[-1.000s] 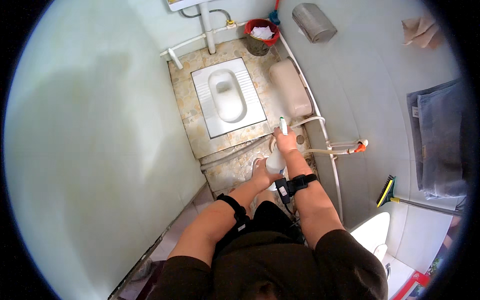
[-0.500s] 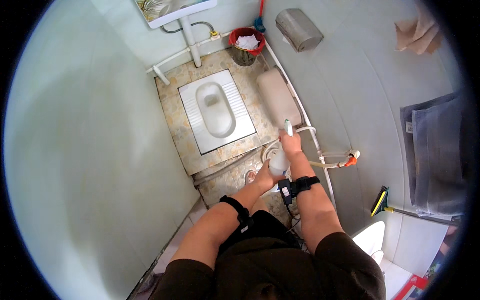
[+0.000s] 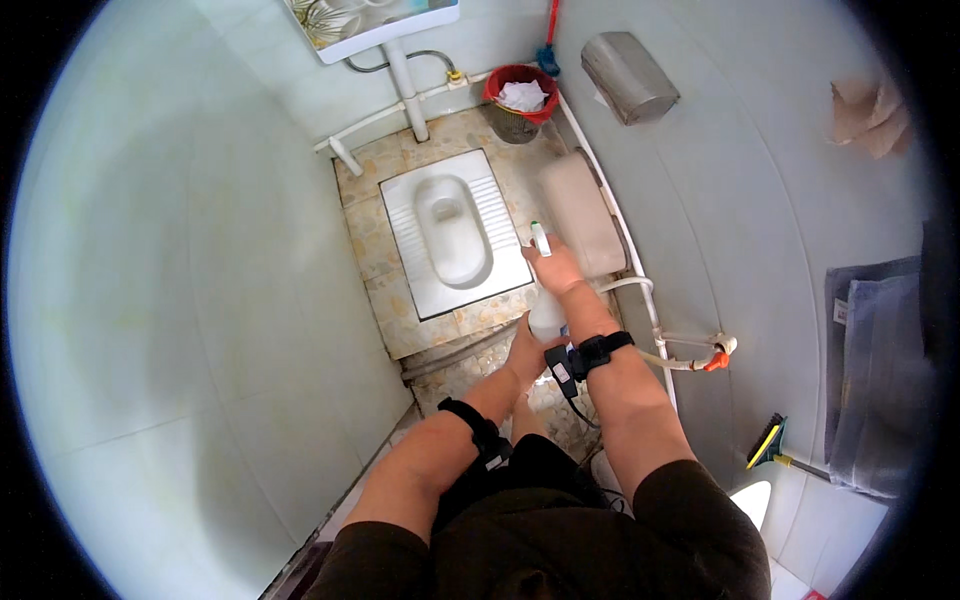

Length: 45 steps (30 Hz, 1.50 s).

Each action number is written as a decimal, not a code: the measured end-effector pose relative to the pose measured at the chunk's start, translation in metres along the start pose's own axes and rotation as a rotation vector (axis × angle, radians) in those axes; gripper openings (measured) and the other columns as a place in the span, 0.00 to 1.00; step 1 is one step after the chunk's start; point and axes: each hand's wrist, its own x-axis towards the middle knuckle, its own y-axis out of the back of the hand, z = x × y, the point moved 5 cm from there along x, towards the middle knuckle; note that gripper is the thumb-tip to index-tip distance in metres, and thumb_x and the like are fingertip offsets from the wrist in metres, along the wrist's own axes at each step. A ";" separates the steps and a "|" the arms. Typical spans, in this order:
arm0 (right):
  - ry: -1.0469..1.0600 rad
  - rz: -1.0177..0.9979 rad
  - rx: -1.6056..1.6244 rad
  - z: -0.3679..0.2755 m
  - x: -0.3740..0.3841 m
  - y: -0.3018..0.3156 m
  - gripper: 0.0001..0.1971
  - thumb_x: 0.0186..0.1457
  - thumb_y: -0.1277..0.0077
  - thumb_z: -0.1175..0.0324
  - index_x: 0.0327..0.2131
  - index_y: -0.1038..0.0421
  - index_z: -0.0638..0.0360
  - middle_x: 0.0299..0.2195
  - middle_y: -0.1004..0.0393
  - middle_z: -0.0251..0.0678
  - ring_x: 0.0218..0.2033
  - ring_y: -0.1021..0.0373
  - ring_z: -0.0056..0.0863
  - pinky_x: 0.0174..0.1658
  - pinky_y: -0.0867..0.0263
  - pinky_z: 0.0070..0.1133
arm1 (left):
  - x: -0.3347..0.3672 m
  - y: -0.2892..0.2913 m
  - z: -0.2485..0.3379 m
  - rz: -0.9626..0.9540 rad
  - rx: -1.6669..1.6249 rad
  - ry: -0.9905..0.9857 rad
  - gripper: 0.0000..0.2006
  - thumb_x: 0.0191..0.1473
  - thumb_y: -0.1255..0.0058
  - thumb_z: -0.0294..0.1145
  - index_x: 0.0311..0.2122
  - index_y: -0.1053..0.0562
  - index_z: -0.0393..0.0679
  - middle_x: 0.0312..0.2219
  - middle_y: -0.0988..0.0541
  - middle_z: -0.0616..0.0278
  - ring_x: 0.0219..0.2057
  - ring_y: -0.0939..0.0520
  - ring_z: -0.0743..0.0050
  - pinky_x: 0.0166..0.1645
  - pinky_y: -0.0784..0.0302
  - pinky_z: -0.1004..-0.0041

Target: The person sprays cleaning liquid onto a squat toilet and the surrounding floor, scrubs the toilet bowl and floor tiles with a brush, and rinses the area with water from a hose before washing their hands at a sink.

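A white spray bottle (image 3: pixel 546 316) is held between both my hands in front of me. My right hand (image 3: pixel 556 268) is closed around its neck, and the white and green spray head pokes out above the fingers, near the front right corner of the squat toilet. Lower down, my left hand (image 3: pixel 524 352) grips the bottle's body from the left side. The white squat toilet (image 3: pixel 458 245), with ribbed foot rests and an oval bowl, is set into the tiled step just beyond my hands. My right forearm partly hides the bottle.
Right of the toilet lies a beige cistern (image 3: pixel 585 215). A red-lined waste basket (image 3: pixel 515 125) holding paper stands at the far corner. Pipes and an orange-handled tap (image 3: pixel 717 360) run along the right wall. A squeegee brush (image 3: pixel 767 442) and grey cloths (image 3: pixel 875 370) are further right.
My right hand and the spray head have moved left, closer to the toilet, and the bottle has come along. The whole view has shifted slightly, with the room appearing further right and lower.
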 end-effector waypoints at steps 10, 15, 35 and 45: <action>0.135 -0.344 -0.165 -0.007 -0.012 -0.073 0.21 0.37 0.60 0.59 0.32 0.40 0.67 0.29 0.35 0.48 0.33 0.39 0.41 0.37 0.43 0.26 | -0.024 0.023 -0.018 0.194 -0.089 -0.046 0.23 0.38 0.58 0.20 0.41 0.50 0.41 0.32 0.38 0.60 0.30 0.32 0.73 0.30 0.33 0.76; 0.275 -0.379 -0.316 -0.018 -0.039 -0.106 0.18 0.38 0.59 0.58 0.27 0.39 0.65 0.27 0.35 0.46 0.30 0.37 0.40 0.35 0.42 0.27 | -0.046 0.045 -0.043 0.288 -0.457 0.059 0.26 0.37 0.56 0.20 0.43 0.52 0.43 0.33 0.37 0.59 0.31 0.33 0.73 0.30 0.33 0.76; 0.028 -0.019 -0.135 0.032 -0.056 -0.082 0.20 0.38 0.60 0.59 0.29 0.40 0.70 0.27 0.36 0.53 0.31 0.39 0.46 0.36 0.43 0.30 | -0.055 0.075 -0.064 0.078 0.290 0.056 0.28 0.31 0.46 0.28 0.39 0.46 0.34 0.30 0.33 0.54 0.33 0.32 0.70 0.36 0.37 0.75; 0.211 -0.150 -0.178 0.031 0.000 -0.086 0.13 0.37 0.58 0.62 0.23 0.37 0.64 0.19 0.35 0.47 0.25 0.37 0.40 0.29 0.41 0.26 | -0.005 0.072 -0.043 0.172 0.554 0.027 0.26 0.27 0.44 0.31 0.35 0.41 0.35 0.30 0.33 0.55 0.33 0.32 0.68 0.37 0.38 0.74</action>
